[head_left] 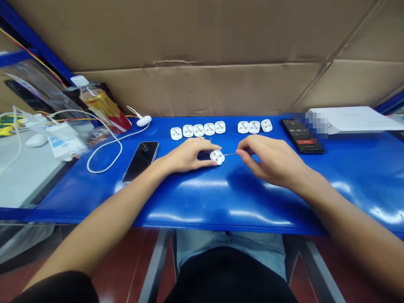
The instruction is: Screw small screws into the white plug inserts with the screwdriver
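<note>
While our left hand (188, 155) holds a white plug housing (217, 157) on the blue workbench (202, 198), our right hand (272, 160) narrowly pinches a thin metal pin (230, 154) reaching it. Matching housings (198, 130) lie just beyond, between two phones (141, 160).

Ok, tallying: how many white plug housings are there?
9 plug housings: five in the left row, three in the right row, one in the left hand. None looks hidden.

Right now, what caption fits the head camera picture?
Left hand holds a white plug casing; right hand pinches a thin metal pin.
</note>
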{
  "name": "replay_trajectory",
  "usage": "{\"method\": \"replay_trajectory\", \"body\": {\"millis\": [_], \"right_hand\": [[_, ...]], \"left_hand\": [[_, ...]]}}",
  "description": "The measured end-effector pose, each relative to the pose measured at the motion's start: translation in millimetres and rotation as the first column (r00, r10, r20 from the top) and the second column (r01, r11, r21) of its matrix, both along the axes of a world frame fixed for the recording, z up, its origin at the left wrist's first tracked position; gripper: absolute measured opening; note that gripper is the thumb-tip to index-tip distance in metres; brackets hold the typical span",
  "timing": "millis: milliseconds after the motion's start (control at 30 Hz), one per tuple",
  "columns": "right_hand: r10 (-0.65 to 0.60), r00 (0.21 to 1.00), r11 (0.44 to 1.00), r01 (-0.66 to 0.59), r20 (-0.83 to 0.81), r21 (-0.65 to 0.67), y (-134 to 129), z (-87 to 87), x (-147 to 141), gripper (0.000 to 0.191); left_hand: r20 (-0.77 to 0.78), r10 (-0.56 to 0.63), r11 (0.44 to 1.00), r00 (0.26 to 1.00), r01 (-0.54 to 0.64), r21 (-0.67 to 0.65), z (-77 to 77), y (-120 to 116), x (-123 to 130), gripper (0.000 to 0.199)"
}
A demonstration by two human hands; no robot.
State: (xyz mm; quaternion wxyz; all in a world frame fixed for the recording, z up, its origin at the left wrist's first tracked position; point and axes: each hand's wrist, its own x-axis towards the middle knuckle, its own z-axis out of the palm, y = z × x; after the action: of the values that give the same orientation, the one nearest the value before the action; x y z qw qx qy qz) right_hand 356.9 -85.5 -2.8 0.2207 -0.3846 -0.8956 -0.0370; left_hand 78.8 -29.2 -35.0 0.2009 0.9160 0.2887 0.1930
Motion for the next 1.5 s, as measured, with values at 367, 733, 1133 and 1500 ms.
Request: {"method": "replay_trajectory", "body": {"millis": [367, 733, 1133, 1500], "right_hand": [[-0.06, 0.998, 0.998, 0.06, -0.015, -0.004, -2.2, -0.3, -0.7, 0.019], [-0.111, 0.992, 0.994, 0.111, -0.052, -0.015, -1.5, -2.5, -1.6, 0.025], [-0.066, 0.996, 0.998, 0.066, -0.055, 0.001, -3.5, -1.2, -1.8, 0.021], [-0.096, 0.995, 0.995, 0.096, -0.032, 0.013, -2.7, -2.2, -1.8, 0.023]], "left_hand": [[0.012, -0.001, 1.0, 1.0, 0.001, -0.004, -0.4, 0.1, -0.2, 0.049], [0.002, 0.002, 1.0, 1.0, -0.002, -0.01, -1.1, -0.1, 0.0, 0.05], [0.008, -0.008, 1.0, 1.0, 0.008, -0.005, -2.9, 0.8, -0.6, 0.049], [0.01, -0.009, 1.0, 1.0, 0.009, 0.004, -2.4, 1.3, -1.2, 0.048]]}}
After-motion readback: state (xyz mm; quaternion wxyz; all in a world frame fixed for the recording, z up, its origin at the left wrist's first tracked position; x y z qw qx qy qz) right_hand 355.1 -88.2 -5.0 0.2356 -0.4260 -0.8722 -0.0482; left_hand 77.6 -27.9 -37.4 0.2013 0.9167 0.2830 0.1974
